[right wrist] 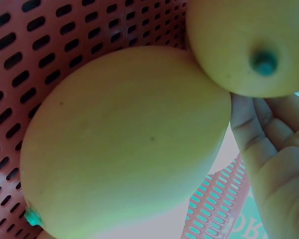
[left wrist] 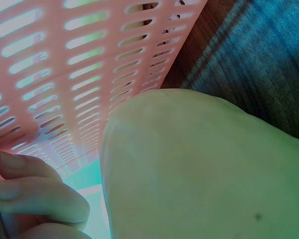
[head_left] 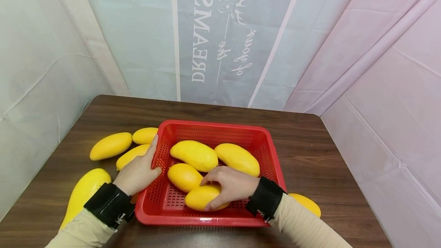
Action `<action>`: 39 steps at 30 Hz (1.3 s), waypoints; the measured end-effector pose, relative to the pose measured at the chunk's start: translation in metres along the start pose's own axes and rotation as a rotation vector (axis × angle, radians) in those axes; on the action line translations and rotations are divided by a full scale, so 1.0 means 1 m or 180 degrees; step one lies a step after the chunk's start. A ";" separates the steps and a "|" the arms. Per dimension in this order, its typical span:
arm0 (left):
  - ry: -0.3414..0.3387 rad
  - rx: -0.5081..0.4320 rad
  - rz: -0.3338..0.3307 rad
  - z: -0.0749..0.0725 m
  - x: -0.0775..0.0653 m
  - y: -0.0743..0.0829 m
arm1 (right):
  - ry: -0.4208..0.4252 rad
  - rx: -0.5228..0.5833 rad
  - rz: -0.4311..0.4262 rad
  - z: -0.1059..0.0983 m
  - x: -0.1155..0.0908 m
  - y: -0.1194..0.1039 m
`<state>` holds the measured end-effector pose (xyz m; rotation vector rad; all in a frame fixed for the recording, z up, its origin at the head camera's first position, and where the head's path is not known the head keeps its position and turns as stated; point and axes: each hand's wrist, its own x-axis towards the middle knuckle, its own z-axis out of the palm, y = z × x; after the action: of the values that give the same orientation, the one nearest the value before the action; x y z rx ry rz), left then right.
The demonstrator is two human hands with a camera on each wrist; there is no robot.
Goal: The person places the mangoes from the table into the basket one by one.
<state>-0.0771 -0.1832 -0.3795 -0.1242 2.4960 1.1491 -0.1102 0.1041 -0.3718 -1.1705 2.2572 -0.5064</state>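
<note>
A red perforated plastic basket (head_left: pixel 210 222) holds several yellow mangoes. My right hand (head_left: pixel 234 185) reaches inside and grips the nearest mango (head_left: pixel 201 198), thumb on its near side and fingers over the far side. Up close in the right wrist view, its fingers (right wrist: pixel 269 144) lie beside a large mango (right wrist: pixel 129 139). Two mangoes (head_left: pixel 194 155) (head_left: pixel 237 159) lie behind it, and another mango (head_left: pixel 184 177) lies to its left. My left hand (head_left: pixel 138 173) holds the basket's left side, thumb over the rim, with curled fingers (left wrist: pixel 40 196) against the outside wall (left wrist: pixel 79 64).
Left of the basket, several mangoes (head_left: pixel 111 146) lie on the dark wooden table (head_left: pixel 303 148), including a long one (head_left: pixel 84 192) beside my left wrist. One more mango (head_left: pixel 304 204) sits right of the basket, partly behind my sleeve. Pale curtains (head_left: pixel 144 30) surround the table.
</note>
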 end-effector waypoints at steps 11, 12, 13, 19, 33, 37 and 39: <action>-0.0005 -0.0007 0.0000 0.000 0.001 -0.001 | -0.0095 -0.0104 -0.0100 0.001 0.002 -0.001; -0.0004 -0.0002 0.0000 0.000 0.001 -0.001 | -0.0101 -0.0118 -0.0110 0.001 0.002 -0.001; -0.0004 0.0000 0.0002 0.000 0.001 -0.001 | -0.0106 -0.0125 -0.0112 0.001 0.002 -0.001; 0.0005 0.0022 0.0021 0.000 0.000 0.000 | -0.0107 -0.0198 -0.0074 0.001 0.002 -0.001; 0.0044 0.0156 0.0078 0.001 -0.001 -0.002 | -0.0097 -0.0426 -0.0080 0.003 0.006 -0.003; 0.0056 0.0172 0.0066 0.001 -0.001 -0.002 | -0.0097 -0.0457 -0.0092 0.003 0.006 -0.004; 0.0053 0.0173 0.0062 0.001 -0.001 -0.003 | -0.0109 -0.0473 -0.0112 0.003 0.007 -0.004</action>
<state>-0.0754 -0.1846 -0.3816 -0.0951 2.5461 1.0910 -0.1089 0.0958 -0.3736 -1.2839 2.2803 -0.3338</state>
